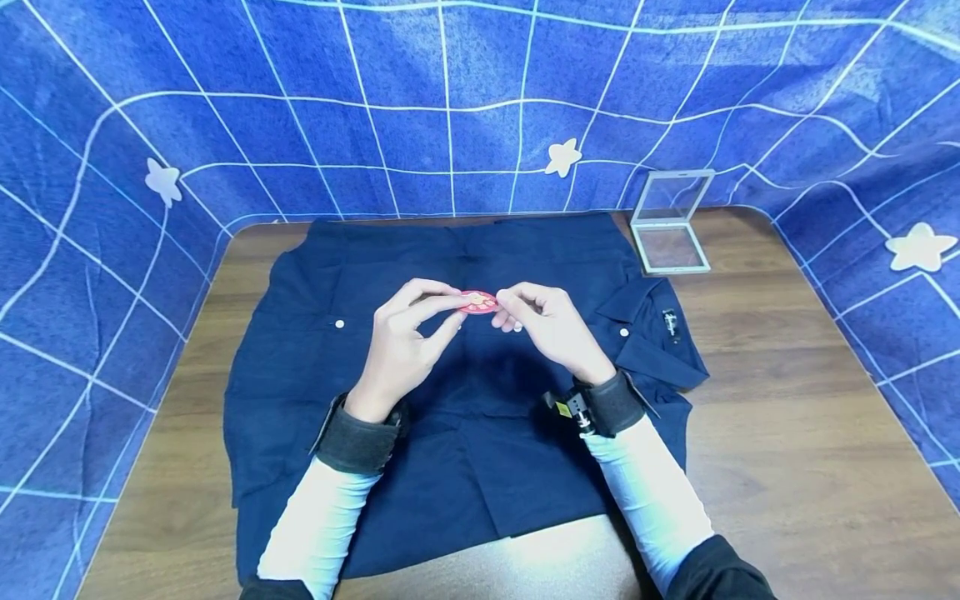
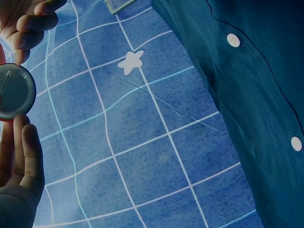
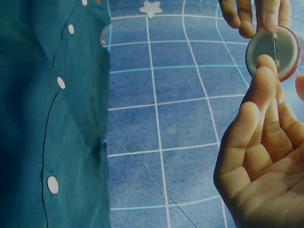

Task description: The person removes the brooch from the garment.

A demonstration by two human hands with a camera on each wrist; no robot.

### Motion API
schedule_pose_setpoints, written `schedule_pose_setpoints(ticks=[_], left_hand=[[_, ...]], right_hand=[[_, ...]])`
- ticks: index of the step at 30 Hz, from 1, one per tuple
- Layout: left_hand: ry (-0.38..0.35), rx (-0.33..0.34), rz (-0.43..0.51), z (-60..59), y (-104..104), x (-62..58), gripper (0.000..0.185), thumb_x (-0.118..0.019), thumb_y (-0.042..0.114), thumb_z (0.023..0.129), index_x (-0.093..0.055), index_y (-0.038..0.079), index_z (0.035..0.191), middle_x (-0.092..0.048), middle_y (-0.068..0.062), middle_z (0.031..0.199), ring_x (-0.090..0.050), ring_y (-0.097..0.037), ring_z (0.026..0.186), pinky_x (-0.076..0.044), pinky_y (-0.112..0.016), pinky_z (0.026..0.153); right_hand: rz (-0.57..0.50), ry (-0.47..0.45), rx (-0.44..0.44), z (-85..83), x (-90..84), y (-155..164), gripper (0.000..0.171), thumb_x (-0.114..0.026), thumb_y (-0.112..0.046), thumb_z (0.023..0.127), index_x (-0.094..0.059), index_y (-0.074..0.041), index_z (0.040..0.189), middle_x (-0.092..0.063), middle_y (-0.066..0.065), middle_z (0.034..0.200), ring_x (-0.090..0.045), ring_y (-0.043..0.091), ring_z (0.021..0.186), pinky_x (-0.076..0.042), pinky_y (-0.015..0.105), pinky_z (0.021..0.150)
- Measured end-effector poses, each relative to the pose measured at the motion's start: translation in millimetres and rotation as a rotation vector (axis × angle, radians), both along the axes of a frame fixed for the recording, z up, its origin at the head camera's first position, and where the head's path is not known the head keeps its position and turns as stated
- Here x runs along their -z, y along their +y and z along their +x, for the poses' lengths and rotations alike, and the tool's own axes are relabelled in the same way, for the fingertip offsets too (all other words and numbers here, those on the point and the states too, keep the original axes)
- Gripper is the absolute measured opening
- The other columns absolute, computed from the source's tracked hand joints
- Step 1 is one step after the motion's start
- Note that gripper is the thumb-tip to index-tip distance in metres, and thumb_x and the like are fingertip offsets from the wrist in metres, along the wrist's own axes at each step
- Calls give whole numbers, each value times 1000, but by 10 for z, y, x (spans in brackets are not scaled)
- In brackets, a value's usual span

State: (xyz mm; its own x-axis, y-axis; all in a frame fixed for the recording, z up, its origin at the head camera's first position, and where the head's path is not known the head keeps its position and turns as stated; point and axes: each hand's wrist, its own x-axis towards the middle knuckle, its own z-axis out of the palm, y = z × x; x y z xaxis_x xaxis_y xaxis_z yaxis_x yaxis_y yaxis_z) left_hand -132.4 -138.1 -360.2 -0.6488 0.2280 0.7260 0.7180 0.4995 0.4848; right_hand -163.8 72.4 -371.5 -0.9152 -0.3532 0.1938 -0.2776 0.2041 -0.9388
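Observation:
Above the shirt, both hands hold a round pin badge (image 1: 478, 305) with a red printed front. My left hand (image 1: 401, 337) pinches its left edge between thumb and fingers. At the opposite edge my right hand (image 1: 551, 325) grips it with the thumb and curled fingers. The right wrist view shows the badge's grey metal back (image 3: 261, 47) with a thin straight pin (image 3: 275, 47) across it; fingertips of both hands are at the pin's two ends. Beneath the hands a dark navy shirt (image 1: 300, 417) with white buttons lies spread out, its collar (image 1: 648, 308) to the right.
A small clear-windowed case (image 1: 670, 248) stands with its lid raised at the back right of the wooden table (image 1: 787, 400). Blue grid-patterned cloth (image 1: 405, 67) with white stars walls the back and both sides.

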Motion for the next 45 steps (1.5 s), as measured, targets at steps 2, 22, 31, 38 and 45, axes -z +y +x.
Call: schedule_pose_setpoints(ticks=[2, 22, 31, 38, 45], left_hand=[[1, 16, 5, -1, 4, 10, 17, -77, 4, 82, -77, 4, 99, -68, -13, 100, -65, -25, 94, -53, -35, 84], [-35, 58, -28, 9, 35, 33, 15, -77, 3, 81, -76, 4, 96, -67, -11, 102, -64, -23, 98, -51, -33, 89], [-13, 40, -1, -12, 25, 22, 13, -79, 6, 80, -76, 4, 93, -68, -12, 104, -65, -24, 100, -51, -33, 90], [-34, 17, 9, -21, -10, 18, 11, -74, 7, 85, -76, 6, 95, -69, -9, 96, -66, -22, 93, -52, -33, 85], [-81, -13, 15, -51, -56, 45, 12, -68, 9, 90, -75, 3, 97, -69, -10, 88, -65, -22, 83, -52, -34, 77]], right_hand=[[1, -1, 0, 3, -1, 1, 25, -55, -20, 101, -70, -1, 98, -70, 12, 81, -63, 26, 74, -52, 31, 68], [-97, -72, -5, -13, 31, 16, 20, -56, -11, 99, -68, 5, 103, -67, -4, 73, -64, 12, 68, -54, 24, 67], [-144, -57, 21, -34, 30, 38, 20, -56, -9, 98, -67, 6, 104, -68, -6, 73, -67, 20, 68, -56, 25, 68], [-146, -53, 31, -47, 42, 46, 20, -57, -10, 98, -68, 6, 102, -68, -6, 72, -65, 15, 65, -55, 24, 66], [-129, -54, 53, -59, 35, 56, 20, -58, -11, 98, -67, 5, 102, -68, -8, 71, -65, 12, 63, -54, 24, 65]])
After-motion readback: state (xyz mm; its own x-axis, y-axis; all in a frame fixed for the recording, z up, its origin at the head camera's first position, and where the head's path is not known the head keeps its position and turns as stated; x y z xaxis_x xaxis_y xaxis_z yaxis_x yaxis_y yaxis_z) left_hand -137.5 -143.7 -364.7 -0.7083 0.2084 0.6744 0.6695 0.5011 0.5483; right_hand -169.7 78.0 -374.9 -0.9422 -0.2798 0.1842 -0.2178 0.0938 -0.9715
